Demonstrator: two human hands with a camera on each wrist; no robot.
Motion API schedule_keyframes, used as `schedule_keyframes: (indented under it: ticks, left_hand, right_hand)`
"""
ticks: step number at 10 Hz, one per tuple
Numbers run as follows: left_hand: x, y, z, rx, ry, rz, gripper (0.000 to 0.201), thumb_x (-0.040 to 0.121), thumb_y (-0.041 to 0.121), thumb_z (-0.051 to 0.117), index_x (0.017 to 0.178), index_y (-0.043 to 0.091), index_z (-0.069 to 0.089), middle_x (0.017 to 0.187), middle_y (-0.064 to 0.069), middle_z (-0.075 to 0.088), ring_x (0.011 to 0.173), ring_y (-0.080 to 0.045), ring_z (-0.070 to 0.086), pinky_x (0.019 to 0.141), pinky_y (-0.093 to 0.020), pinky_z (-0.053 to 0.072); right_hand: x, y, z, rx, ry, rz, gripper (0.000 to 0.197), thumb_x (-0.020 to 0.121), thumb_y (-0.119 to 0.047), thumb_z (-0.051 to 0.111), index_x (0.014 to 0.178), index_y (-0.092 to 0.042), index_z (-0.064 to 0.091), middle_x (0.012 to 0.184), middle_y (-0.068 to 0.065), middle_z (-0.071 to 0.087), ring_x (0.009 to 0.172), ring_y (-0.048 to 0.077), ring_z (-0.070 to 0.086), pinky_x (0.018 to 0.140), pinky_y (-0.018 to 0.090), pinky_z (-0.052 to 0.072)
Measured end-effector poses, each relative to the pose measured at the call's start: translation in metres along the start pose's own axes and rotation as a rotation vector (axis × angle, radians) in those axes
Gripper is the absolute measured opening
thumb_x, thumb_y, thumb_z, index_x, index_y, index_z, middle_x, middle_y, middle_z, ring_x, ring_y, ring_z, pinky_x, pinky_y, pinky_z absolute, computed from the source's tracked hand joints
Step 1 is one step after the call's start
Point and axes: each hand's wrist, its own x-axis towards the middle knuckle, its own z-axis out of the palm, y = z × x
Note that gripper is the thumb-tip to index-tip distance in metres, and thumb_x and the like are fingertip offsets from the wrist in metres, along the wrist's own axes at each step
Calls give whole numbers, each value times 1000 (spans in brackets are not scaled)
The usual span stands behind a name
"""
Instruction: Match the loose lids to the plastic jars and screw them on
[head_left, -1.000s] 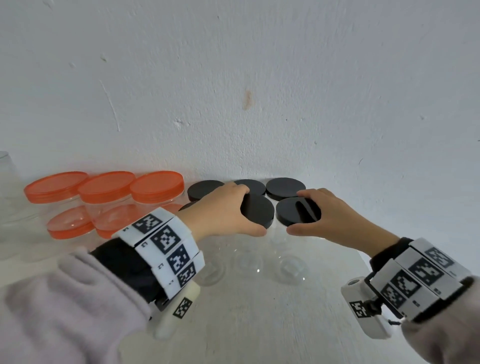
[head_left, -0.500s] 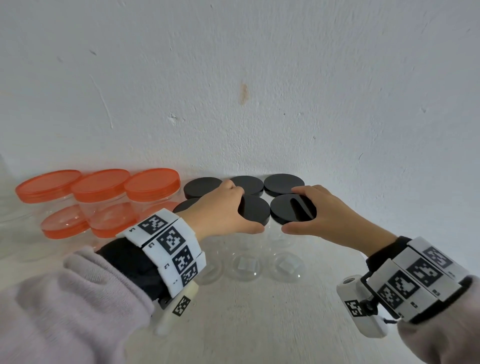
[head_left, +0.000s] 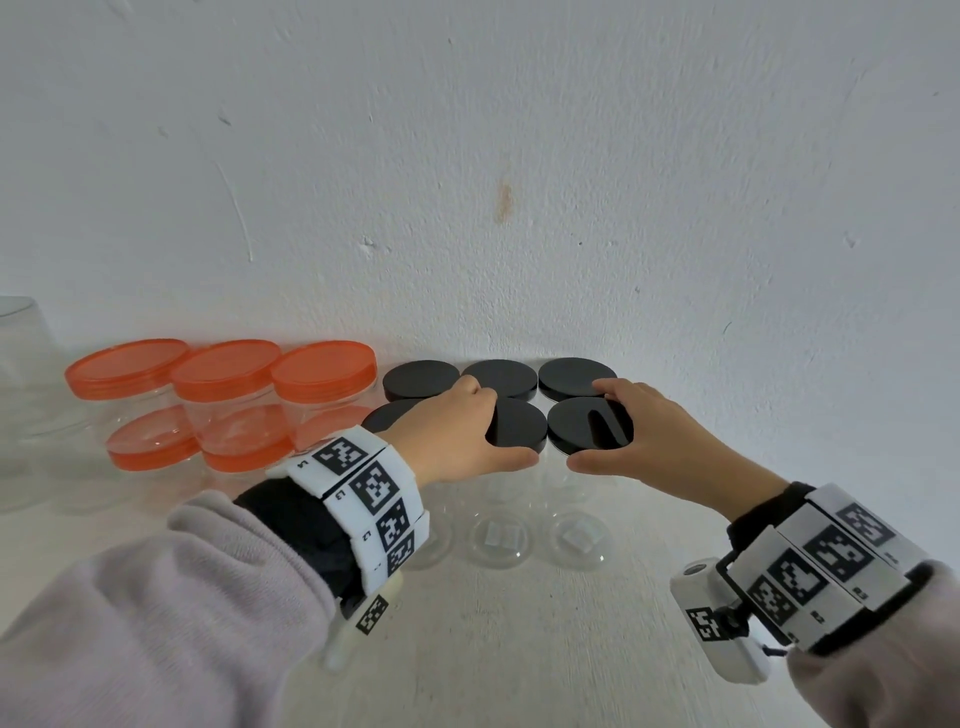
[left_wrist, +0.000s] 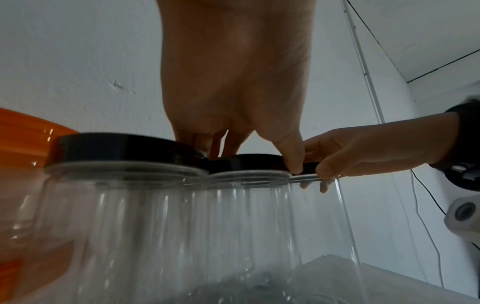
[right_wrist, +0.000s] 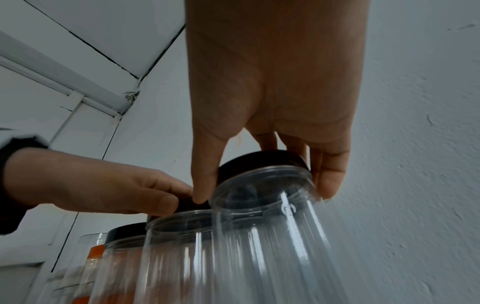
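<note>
The left hand (head_left: 457, 431) grips the round black plastic lid (head_left: 517, 422) on the middle front clear jar; the right hand (head_left: 654, 441) grips its neighbour's black lid (head_left: 589, 431); probably both tighten, near the wall.

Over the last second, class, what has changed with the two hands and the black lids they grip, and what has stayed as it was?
Little changed. The left hand still grips the front middle black lid, and the right hand the front right black lid. The two lids now sit slightly closer together. The orange-lidded jars and the back-row black lids stayed put.
</note>
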Motion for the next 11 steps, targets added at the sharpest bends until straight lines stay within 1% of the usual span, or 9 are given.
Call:
schedule_keyframes:
  ticks: [1,3,4,6,7,8,9,10,11]
  left_hand:
    - [0,1,2,2,3,1,78,81,71,51,128,9,46,126,-2,42,99,-18,55,81,-32,49]
    - [-1,-1,5,-8,14,8,78,82,70,51,131,9,44,128,-2,41,96,-16,53,77,-28,46]
    - [0,-1,5,-12,25,4,75,80,71,51,125,11,47,123,0,42,92,-14,52,70,-27,41]
    - [0,-1,4,-17,14,5,80,79,72,52,130,10,46,127,0,42,101,-16,53,81,-30,47]
    - [-1,-1,3,-20,-1,7,82,80,72,51,133,9,45,129,-1,41,102,-16,52,82,-30,47]
    - [-1,-1,2,-11,-16,13,85,81,73,50,136,8,41,133,-3,40,106,-18,51,87,-32,47]
    - [-4,-1,1,-4,-10,23,89,80,73,49,139,8,38,138,-4,38,113,-20,49,93,-33,45]
    - [-6,-4,3,-38,15,31,89,81,71,51,144,10,32,143,-4,36,122,-20,45,98,-32,42]
    - [-15,-8,2,-109,106,77,84,84,64,54,147,15,29,145,0,34,126,-18,42,98,-28,39]
  right_hand:
    - [0,-1,-2,14,-10,10,92,71,-48,80,147,-26,31,122,-9,38,111,12,44,71,18,40]
    - [-1,-2,-4,-8,-20,3,94,72,-47,80,148,-25,30,130,-7,39,112,11,42,80,22,41]
    - [-2,-2,-5,-3,-21,1,94,72,-47,80,148,-25,29,136,-5,39,112,10,41,83,22,40]
    - [-1,-1,-4,-3,-25,6,94,72,-48,79,149,-25,29,137,-5,40,112,9,39,85,22,38]
    - [-1,-1,-4,-2,-22,16,94,72,-48,79,148,-25,29,131,-8,39,111,10,41,82,19,39]
    - [-1,-1,-4,-11,-37,17,93,73,-49,78,148,-24,29,132,-7,40,111,12,44,80,20,41]
    - [-3,-4,-6,-19,-52,17,95,74,-52,76,149,-25,27,141,-4,38,116,11,41,89,26,43]
    - [-6,-5,-6,-16,-33,23,95,72,-60,72,150,-28,26,145,-6,34,128,14,34,102,36,41]
    - [-11,-10,-6,-40,41,-35,88,76,-60,69,148,-29,29,143,-8,34,128,13,29,100,29,33]
